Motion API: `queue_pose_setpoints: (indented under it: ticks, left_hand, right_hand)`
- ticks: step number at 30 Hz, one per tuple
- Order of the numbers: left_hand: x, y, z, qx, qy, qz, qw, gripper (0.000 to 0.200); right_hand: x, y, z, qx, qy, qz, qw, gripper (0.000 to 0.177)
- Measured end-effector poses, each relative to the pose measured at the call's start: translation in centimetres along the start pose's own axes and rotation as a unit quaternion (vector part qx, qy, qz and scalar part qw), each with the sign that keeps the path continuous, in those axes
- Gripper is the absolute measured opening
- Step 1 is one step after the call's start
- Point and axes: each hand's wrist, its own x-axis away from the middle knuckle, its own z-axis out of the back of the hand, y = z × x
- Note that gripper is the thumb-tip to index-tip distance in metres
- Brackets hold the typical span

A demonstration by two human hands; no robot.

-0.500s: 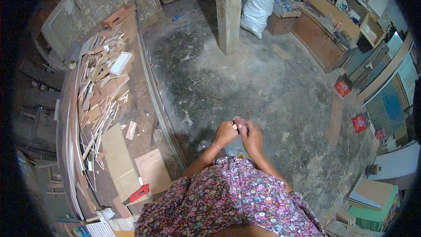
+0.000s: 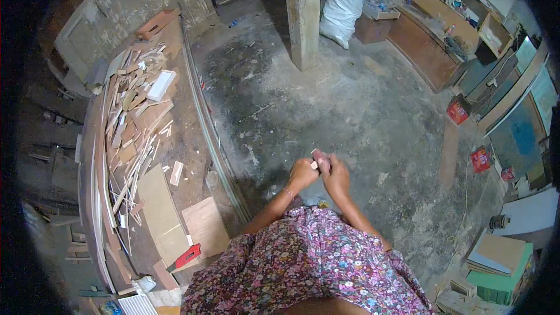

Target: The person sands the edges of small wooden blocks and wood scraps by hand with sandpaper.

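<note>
My left hand [image 2: 303, 174] and my right hand [image 2: 336, 177] meet in front of my flowered dress [image 2: 309, 268], above the concrete floor. Together they grip a small pinkish block [image 2: 320, 156] with a pale end that sticks up between the fingers. Both hands are closed around it, and its lower part is hidden by my fingers. A thin bracelet sits on my left wrist [image 2: 288, 193].
A long workbench [image 2: 192, 140] on the left carries several wood offcuts [image 2: 131, 111], flat boards [image 2: 157, 210] and a red-handled tool [image 2: 185, 256]. A concrete pillar [image 2: 303, 14] and white sack [image 2: 342, 11] stand ahead. Shelves [image 2: 434, 35] and stacked boards [image 2: 496, 262] line the right.
Both hands with the block have shifted slightly up in view. The whole scene has moved a little as my head turned; the grip looks the same.
</note>
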Motion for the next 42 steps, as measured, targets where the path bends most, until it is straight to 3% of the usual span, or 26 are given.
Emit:
queue_pose_setpoints:
  ticks: [3,9,15,21,28,31,34,37,42]
  left_hand:
    - [0.7,0.9,-0.7,0.000,-0.045,-0.104,0.994,0.023]
    - [-0.4,-0.6,-0.7,0.003,-0.002,-0.010,1.000,0.020]
    - [0.7,1.0,-0.9,-0.012,-0.050,-0.097,0.994,0.022]
    - [0.3,-0.2,-1.0,0.041,-0.021,-0.023,0.999,0.018]
    - [1.0,1.2,-1.3,0.036,-0.042,-0.134,0.989,0.016]
    - [0.5,0.2,-1.1,-0.020,-0.013,-0.077,0.997,0.018]
    - [0.6,0.1,-1.5,-0.011,-0.002,-0.076,0.997,0.023]
    - [0.7,0.2,-2.1,-0.008,0.013,-0.139,0.990,0.027]
    - [0.9,0.9,-0.6,-0.045,0.006,-0.063,0.997,0.021]
  right_hand:
    - [-1.7,0.8,0.4,-0.008,-0.014,-0.005,1.000,0.033]
    - [0.1,0.0,1.0,-0.029,-0.014,0.001,0.999,0.033]
    - [-2.1,1.5,0.0,-0.030,-0.020,-0.023,0.999,0.033]
    - [0.3,0.9,0.7,-0.049,-0.002,-0.006,0.999,0.029]
    - [-1.8,1.8,0.4,-0.044,0.019,0.001,0.999,0.030]
    - [0.7,0.1,1.6,0.049,0.009,0.014,0.999,0.030]
    - [0.2,1.3,1.0,0.009,0.011,0.024,1.000,0.029]
    - [-0.7,1.6,1.1,0.009,0.018,0.019,1.000,0.029]
    - [0.6,1.0,0.8,0.016,0.002,0.043,0.999,0.029]
